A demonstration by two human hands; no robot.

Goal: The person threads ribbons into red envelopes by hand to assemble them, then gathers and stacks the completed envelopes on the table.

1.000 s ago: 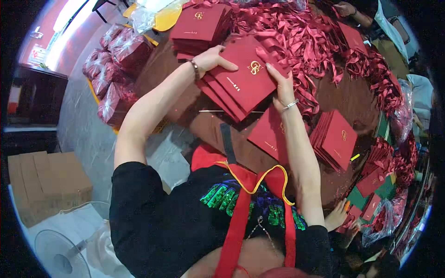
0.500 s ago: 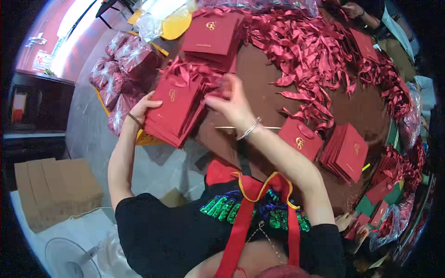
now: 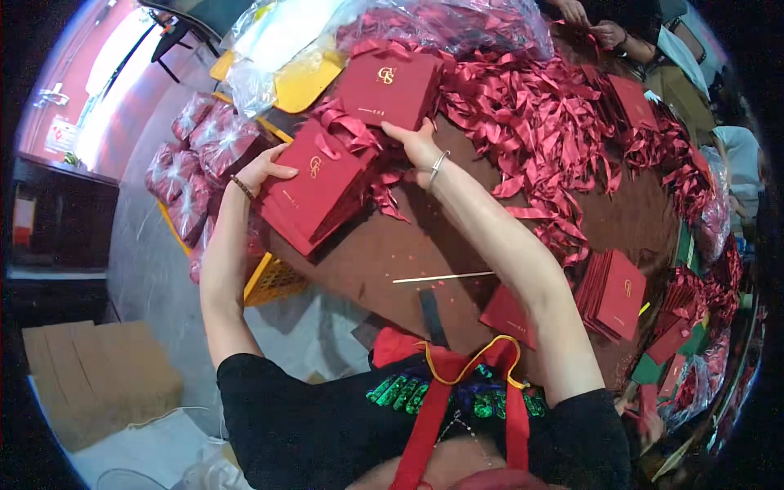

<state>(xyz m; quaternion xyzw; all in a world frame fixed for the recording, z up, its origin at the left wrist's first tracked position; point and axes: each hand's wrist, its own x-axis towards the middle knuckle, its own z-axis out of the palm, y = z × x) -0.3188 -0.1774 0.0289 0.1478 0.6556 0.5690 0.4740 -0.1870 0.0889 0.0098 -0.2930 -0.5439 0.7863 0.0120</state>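
Note:
My left hand (image 3: 268, 169) grips the left edge of a tilted stack of red paper gift bags (image 3: 314, 192), thumb on the front one. Dark red ribbon handles (image 3: 347, 126) lie loose along the top of this stack. Beyond it stands a second stack of red gift bags (image 3: 388, 90) with gold print. My right hand (image 3: 418, 149) holds that stack's lower right corner, thumb across the front and the other fingers partly hidden at the side.
A big heap of red ribbons (image 3: 539, 122) covers the far side of the brown table (image 3: 441, 306). At right stands another bag stack (image 3: 616, 294). A thin pale stick (image 3: 441, 278) lies near me. Wrapped red bundles (image 3: 192, 163) sit left; another person's hands (image 3: 608, 33) work far right.
My right hand has gone from the ribbons of the near stack to the far stack's corner. The left hand still holds the near stack, now turned and lying flatter.

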